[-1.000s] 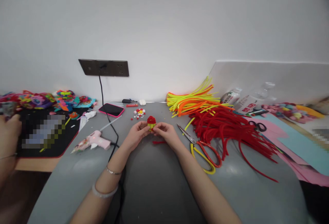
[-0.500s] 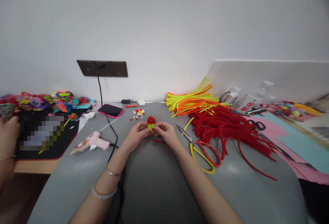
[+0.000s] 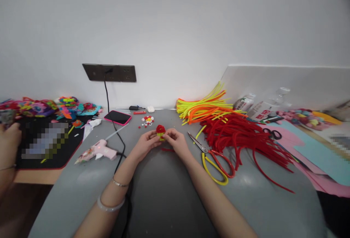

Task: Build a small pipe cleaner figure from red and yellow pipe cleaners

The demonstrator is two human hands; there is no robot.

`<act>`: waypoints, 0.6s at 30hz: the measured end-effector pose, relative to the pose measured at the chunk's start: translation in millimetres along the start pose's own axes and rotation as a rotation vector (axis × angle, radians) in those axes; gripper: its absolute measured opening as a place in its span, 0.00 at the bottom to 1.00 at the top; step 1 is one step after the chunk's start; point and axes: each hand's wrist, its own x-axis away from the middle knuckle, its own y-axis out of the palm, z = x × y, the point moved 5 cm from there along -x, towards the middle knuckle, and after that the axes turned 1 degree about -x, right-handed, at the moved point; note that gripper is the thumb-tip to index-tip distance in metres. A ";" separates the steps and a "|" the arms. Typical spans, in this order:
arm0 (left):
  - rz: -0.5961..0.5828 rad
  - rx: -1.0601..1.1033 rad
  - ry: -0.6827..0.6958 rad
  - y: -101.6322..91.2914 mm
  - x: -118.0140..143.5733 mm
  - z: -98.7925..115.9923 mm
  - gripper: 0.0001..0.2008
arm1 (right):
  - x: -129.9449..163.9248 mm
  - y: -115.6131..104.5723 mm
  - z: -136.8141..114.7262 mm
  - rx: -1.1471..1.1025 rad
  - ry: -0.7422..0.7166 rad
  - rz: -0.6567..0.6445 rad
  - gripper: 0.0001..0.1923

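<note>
Between my fingers is a small red-and-yellow pipe cleaner figure point(image 3: 160, 130), red on top and yellow below. My left hand point(image 3: 146, 144) pinches it from the left. From the right, the fingertips of my right hand point(image 3: 177, 141) close on its side. A short red pipe cleaner piece point(image 3: 167, 150) lies on the table just under my hands. Right of my right hand rest scissors point(image 3: 205, 151) with one yellow and one red handle, blades partly apart. Beyond the hands sits a cluster of small red, white and yellow pieces point(image 3: 148, 121).
A pink glue gun point(image 3: 97, 151) with a black cord lies left, near a phone point(image 3: 117, 117). Red pipe cleaners point(image 3: 243, 139) and yellow-orange pipe cleaners point(image 3: 205, 108) are heaped at right. Bottles point(image 3: 266, 108) and coloured paper point(image 3: 314, 150) lie farther right. Another person's hand point(image 3: 9, 139) is at far left.
The figure has tipped or turned slightly between my fingers, and its red top sits a little lower. Both hands stay in nearly the same place.
</note>
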 end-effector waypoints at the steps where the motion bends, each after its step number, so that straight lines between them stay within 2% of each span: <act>1: 0.006 -0.005 -0.010 -0.3 -0.1 -0.7 0.18 | 0.2 -0.2 -0.4 0.018 -0.015 0.012 0.16; 6: 0.015 -0.046 -0.022 -0.7 -0.9 -3.2 0.22 | 2.1 2.0 0.2 0.066 -0.013 0.031 0.14; 14: 0.029 -0.018 -0.001 -2.7 -2.1 -2.0 0.18 | 1.4 7.1 1.3 -0.021 0.039 -0.031 0.15; 18: 0.030 -0.019 -0.007 -3.1 -2.7 -2.8 0.19 | 1.6 6.4 2.0 -0.011 0.047 -0.044 0.15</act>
